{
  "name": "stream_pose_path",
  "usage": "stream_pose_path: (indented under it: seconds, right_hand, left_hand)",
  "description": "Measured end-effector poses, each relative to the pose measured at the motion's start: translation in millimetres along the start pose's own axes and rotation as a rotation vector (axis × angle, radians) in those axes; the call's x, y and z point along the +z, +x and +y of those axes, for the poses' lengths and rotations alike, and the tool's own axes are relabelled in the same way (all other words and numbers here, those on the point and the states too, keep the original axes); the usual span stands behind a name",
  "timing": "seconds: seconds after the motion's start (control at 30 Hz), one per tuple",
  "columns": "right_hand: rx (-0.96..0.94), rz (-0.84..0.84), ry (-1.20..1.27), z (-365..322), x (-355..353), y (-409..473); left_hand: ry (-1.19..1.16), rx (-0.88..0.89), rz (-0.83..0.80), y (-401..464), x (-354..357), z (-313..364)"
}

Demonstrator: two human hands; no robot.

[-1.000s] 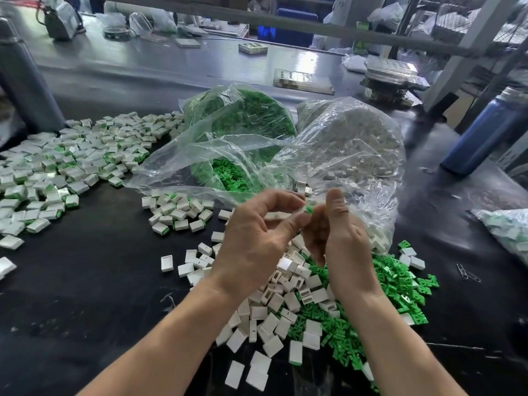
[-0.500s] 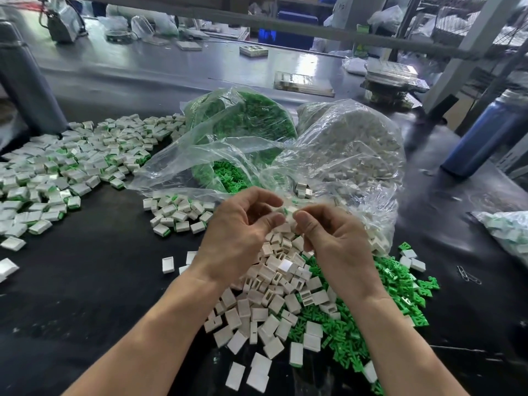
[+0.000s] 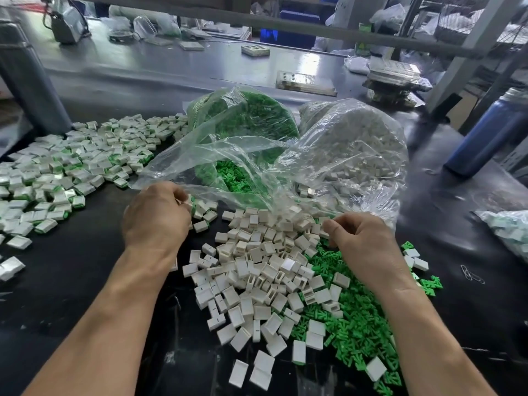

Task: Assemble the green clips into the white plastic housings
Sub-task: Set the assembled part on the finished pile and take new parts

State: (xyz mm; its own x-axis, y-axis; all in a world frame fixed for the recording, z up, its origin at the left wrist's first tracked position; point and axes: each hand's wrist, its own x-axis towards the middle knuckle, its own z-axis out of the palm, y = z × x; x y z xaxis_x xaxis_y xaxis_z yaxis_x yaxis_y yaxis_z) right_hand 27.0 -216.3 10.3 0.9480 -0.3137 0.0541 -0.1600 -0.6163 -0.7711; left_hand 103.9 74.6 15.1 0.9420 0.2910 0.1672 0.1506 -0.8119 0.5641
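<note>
My left hand [image 3: 156,217] is over the small group of assembled housings [image 3: 204,217] left of the loose pile. Its curled fingers pinch a white housing with a green edge, mostly hidden by the fingers. My right hand [image 3: 361,242] hovers with bent fingers over the far right edge of the white housings pile [image 3: 263,270], where it meets the loose green clips [image 3: 351,330]. Its fingertips touch the parts, and whether they hold one is hidden.
A large spread of assembled housings [image 3: 71,164] covers the left of the black table. Behind the pile lie a clear bag of green clips [image 3: 243,118] and a clear bag of white housings [image 3: 351,150]. A blue bottle [image 3: 485,135] stands at right, paper clips [image 3: 471,275] nearby.
My hands were joined above the pile and have separated. The left hand moved left to the small assembled group. The right hand dropped to the pile's right edge.
</note>
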Motion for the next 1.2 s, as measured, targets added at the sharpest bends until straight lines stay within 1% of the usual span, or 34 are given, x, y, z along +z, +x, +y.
stream_pose_path:
  seconds: [0.1,0.17,0.23,0.3,0.37,0.43,0.53,0.73,0.87,1.07,1.2]
  right_hand:
    - [0.02,-0.016,-0.047,2,-4,1]
    - [0.04,-0.047,-0.082,3,-8,3]
    - [0.07,-0.097,-0.089,4,-13,4]
    - [0.093,-0.168,-0.086,4,-18,4]
    - [0.107,-0.237,-0.1,3,-20,3]
    - [0.112,-0.272,-0.111,2,-19,2]
    - [0.12,-0.261,-0.095,2,-14,2]
    - [0.104,-0.2,-0.11,4,-5,1]
    - [0.079,-0.16,-0.18,2,1,1]
    - [0.069,-0.141,-0.251,-1,6,1]
    - [0.058,-0.138,-0.215,-2,7,0]
  left_hand:
    - [0.024,-0.011,0.004,1,1,0]
    - [0.025,0.029,0.028,-1,3,3]
    - [-0.042,0.094,0.019,-7,5,8]
    - [-0.163,0.179,-0.07,-17,6,16]
    - [-0.281,0.266,-0.222,-29,10,26]
    - [-0.298,0.37,-0.356,-40,16,36]
    - [-0.264,0.482,-0.448,-54,25,46]
    - [-0.194,0.567,-0.51,-64,38,53]
    - [-0.154,0.562,-0.508,-64,42,57]
    - [-0.144,0.557,-0.439,-63,46,57]
    - [-0.178,0.563,-0.403,-63,44,56]
